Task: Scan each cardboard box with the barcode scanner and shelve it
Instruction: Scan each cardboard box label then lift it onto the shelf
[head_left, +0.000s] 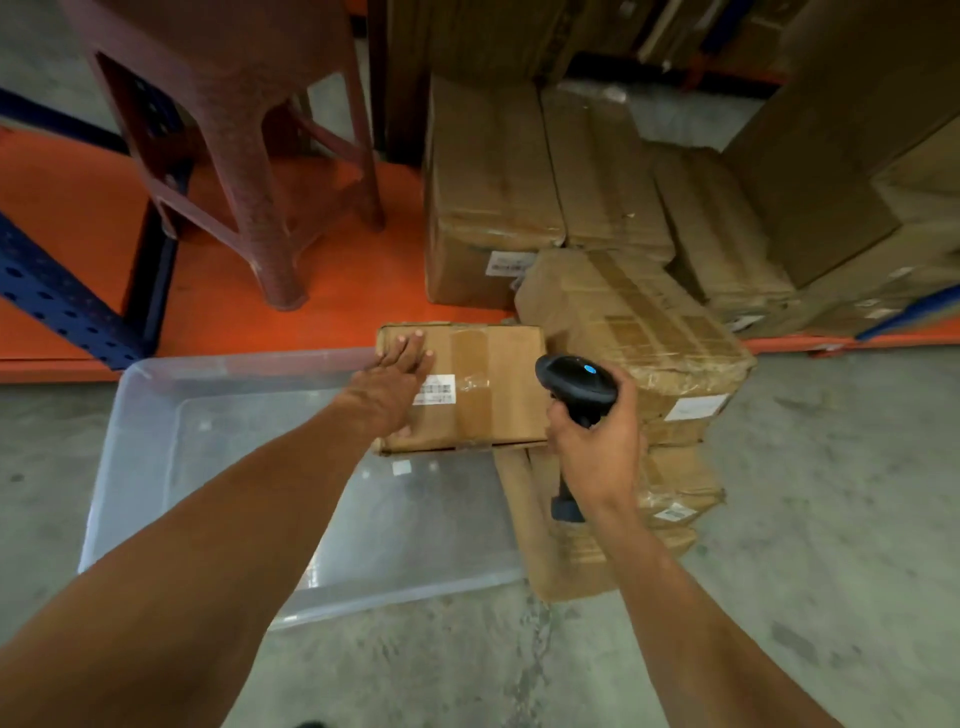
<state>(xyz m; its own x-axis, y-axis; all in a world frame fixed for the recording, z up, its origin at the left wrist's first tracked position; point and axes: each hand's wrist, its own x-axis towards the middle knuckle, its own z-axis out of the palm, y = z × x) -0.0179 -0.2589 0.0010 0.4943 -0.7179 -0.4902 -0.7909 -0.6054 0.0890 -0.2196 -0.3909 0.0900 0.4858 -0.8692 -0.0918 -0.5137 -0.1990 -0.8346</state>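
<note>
Head view: brown stool (234, 130) on the orange shelf (337, 270) at eleven o'clock, clear tub (156, 415) at eight, stacked boxes (597, 171) at one. Centre: cardboard box (498, 395), long axis nine-to-three, label up, under flat-fingered left hand (395, 379). Right hand (597, 441) wrapped round scanner (576, 384), nose toward ten.

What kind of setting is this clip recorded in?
Most likely a warehouse or stockroom: taped cardboard boxes stacked on an orange shelf deck, bare concrete floor, and a barcode scanner in the right hand.
</note>
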